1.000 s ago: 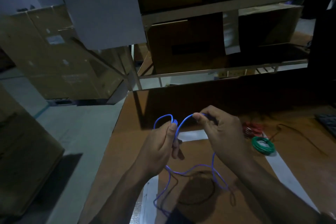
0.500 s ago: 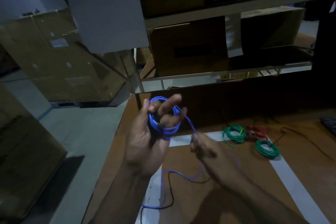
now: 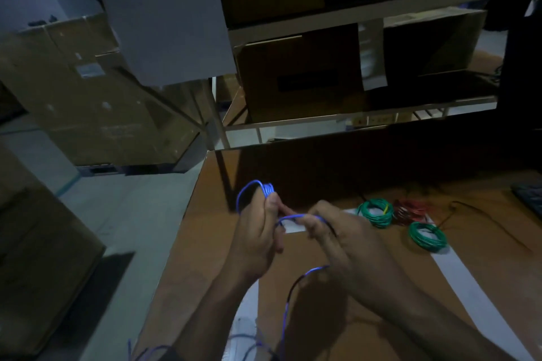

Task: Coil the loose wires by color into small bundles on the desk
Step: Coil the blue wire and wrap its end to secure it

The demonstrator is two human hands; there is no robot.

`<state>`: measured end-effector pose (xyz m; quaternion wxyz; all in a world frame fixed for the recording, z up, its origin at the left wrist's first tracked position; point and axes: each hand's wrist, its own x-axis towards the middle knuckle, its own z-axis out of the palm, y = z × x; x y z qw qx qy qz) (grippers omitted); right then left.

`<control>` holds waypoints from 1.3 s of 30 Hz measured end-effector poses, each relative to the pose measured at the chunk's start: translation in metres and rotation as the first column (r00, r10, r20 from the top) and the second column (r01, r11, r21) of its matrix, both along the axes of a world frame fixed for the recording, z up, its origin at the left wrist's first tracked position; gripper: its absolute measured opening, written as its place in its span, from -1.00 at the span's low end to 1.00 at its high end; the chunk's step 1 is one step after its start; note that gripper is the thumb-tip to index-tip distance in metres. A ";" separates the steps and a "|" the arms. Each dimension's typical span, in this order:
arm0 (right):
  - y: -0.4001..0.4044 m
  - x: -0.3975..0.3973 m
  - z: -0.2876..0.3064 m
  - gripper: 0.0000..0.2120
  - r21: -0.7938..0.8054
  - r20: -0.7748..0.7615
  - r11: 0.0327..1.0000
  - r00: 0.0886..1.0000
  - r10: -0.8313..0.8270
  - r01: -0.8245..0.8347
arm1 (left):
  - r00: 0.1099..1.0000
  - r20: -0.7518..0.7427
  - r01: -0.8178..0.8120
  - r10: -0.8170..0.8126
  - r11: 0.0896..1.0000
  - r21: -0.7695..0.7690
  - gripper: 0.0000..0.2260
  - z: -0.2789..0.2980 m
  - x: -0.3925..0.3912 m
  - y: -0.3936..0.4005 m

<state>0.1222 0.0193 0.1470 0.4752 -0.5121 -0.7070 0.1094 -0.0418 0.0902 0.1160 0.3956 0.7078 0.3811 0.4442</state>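
**Blue wire on the wrap, both hands raised over the desk**

The left hand (image 3: 258, 240) is up above the desk (image 3: 205, 243), fingers curled round a small coil of blue wire (image 3: 265, 189), with a loop of it arcing out over the top of the fist. Just beside it, the right hand (image 3: 343, 240) pinches the same wire between thumb and fingertips, a short stretch of blue running across the gap between the two hands. Below the right hand the loose tail drops away, catches the light, and trails down toward the near edge of the desk, where more blue strands lie in shadow.

Over on the right side of the desk, well apart from the hands, sit the finished bundles: one green coil (image 3: 376, 212) farther back, a second green coil (image 3: 427, 236) nearer, and a red bundle (image 3: 410, 211) between them, just beside the far green one. A thin dark wire (image 3: 481, 215) snakes across the wood beyond them. White tape strips (image 3: 457, 275) mark the desktop. Cardboard boxes (image 3: 296, 73) fill the shelving behind.
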 end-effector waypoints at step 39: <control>0.016 0.012 -0.012 -0.77 -0.054 -0.267 0.996 0.962 0.054 -0.071 | 0.959 0.223 0.237 -0.174 0.925 -0.298 -0.65 0.013 0.005 -0.014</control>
